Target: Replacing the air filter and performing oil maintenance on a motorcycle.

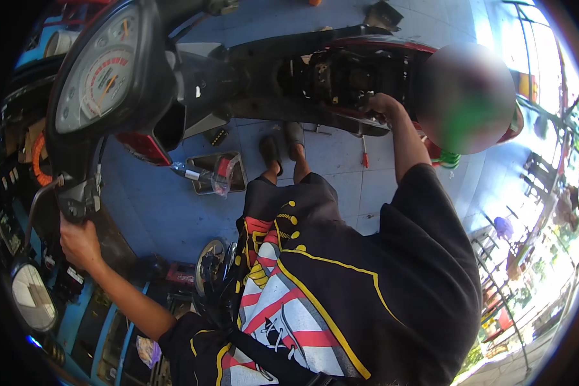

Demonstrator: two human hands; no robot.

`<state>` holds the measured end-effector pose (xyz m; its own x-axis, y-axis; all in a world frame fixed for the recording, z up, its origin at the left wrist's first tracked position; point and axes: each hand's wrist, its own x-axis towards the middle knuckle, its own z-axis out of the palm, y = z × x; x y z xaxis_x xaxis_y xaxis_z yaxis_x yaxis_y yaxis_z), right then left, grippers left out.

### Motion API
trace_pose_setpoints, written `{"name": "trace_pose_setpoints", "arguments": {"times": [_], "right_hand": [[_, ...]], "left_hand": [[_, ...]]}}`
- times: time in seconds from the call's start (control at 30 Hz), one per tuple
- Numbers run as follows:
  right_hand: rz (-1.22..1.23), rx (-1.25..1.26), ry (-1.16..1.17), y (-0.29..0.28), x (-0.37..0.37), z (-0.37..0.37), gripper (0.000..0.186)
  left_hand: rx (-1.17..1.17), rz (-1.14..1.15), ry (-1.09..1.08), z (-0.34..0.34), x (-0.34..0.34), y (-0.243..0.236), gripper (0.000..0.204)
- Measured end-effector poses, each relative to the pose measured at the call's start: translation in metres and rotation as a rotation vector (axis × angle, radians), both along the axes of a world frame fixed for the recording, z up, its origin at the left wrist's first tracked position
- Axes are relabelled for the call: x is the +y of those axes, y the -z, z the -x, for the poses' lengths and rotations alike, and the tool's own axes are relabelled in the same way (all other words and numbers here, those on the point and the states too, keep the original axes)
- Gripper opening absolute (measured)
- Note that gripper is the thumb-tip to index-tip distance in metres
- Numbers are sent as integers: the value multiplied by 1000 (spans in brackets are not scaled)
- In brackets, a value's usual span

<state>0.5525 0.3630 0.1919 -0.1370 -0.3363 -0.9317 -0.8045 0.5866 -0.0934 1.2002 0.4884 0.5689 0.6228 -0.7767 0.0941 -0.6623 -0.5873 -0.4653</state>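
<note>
A motor scooter with a round-cornered speedometer (103,71) stands across the upper part of the head view. My left hand (80,244) is closed around the handlebar grip, below the switch housing (78,199). The grip itself is mostly covered by the fingers. Farther right, my right hand (383,106) rests at the near edge of the scooter's open body bay (357,77), where dark frame and engine parts show. Its fingers are curled inward, and whatever they hold is hidden from view.
A metal tray (238,174) with a plastic bag and a red item lies on the blue tiled floor (334,167). Nearby is a red-handled screwdriver (365,157). A mirror (33,296) juts out at lower left, beside blue shelving (77,321). Something blurred covers the scooter's rear.
</note>
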Motion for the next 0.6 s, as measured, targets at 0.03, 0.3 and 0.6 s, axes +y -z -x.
{"name": "trace_pose_setpoints", "arguments": {"times": [0.03,0.3,0.6], "right_hand": [[242,150,-43,9,11,9,22],[498,290,81,-56,75,96,32],[408,295,361,-51,92,121,36]], "left_hand": [[16,3,15,3,-2,0,52],[-9,-7,-50,5,-4,-1,56],[5,-28,-66,13,-7,-7,56]]}}
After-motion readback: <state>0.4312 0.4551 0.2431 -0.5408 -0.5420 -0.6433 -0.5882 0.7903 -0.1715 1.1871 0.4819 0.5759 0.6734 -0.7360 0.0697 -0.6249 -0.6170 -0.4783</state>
